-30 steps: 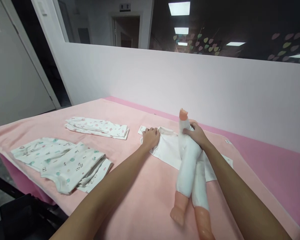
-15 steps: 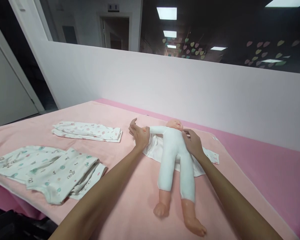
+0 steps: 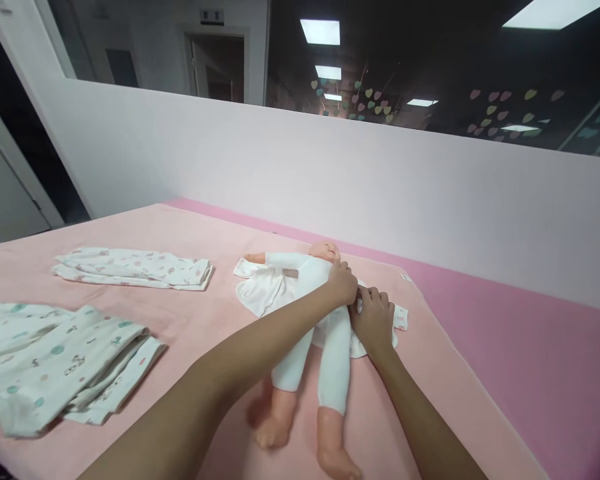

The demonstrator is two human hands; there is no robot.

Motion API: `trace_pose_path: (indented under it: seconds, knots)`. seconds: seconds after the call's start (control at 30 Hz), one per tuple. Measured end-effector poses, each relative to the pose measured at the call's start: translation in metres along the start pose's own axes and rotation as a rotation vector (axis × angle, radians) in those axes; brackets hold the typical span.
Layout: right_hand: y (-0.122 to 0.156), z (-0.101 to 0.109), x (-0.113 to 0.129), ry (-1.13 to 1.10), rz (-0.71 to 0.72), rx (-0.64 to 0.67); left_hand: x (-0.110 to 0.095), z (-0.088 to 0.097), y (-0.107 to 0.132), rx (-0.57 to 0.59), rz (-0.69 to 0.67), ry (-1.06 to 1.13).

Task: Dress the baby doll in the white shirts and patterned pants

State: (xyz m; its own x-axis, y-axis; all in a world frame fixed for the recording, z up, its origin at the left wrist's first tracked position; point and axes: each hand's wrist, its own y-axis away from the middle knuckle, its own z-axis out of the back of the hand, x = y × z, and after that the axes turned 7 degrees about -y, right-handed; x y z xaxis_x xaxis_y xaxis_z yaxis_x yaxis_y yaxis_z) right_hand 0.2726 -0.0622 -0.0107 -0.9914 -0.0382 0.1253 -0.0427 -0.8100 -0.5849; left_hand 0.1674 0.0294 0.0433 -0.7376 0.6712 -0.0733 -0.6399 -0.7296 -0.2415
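Note:
A baby doll [image 3: 337,360] with a white cloth body lies on its back, its head toward the wall. Spread beneath it is a white baby shirt [image 3: 265,290], with a patterned cuff showing at the right. My left hand [image 3: 343,283] reaches across the doll's chest, fingers curled at its shoulder and arm on the right side. Close beside it, my right hand [image 3: 373,319] is closed over the shirt's edge there. Both hands hide the doll's arm on that side, and the fingertips are partly covered. The doll's other arm lies stretched out over the shirt.
Folded patterned baby pants [image 3: 133,268] lie at the left on a pink blanket [image 3: 195,347]. Nearer, a larger folded garment [image 3: 65,363] has green dots and animal prints. A white wall [image 3: 280,167] with a window above it closes off the far side.
My left hand has let go of the doll's arm on the left and crossed to its right side. My right hand has moved slightly down to the shirt. The view has shifted right.

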Motion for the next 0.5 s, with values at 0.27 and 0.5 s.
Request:
trace_pose_path:
  seconds: [0.27, 0.5]
  knots:
    - [0.002, -0.001, -0.006, 0.075, -0.062, -0.01, 0.005, -0.004, 0.004, -0.044, -0.007, -0.232]
    - [0.006, 0.001, -0.015, 0.123, -0.122, -0.002, 0.027, 0.012, 0.028, -0.162, 0.055, -0.114]
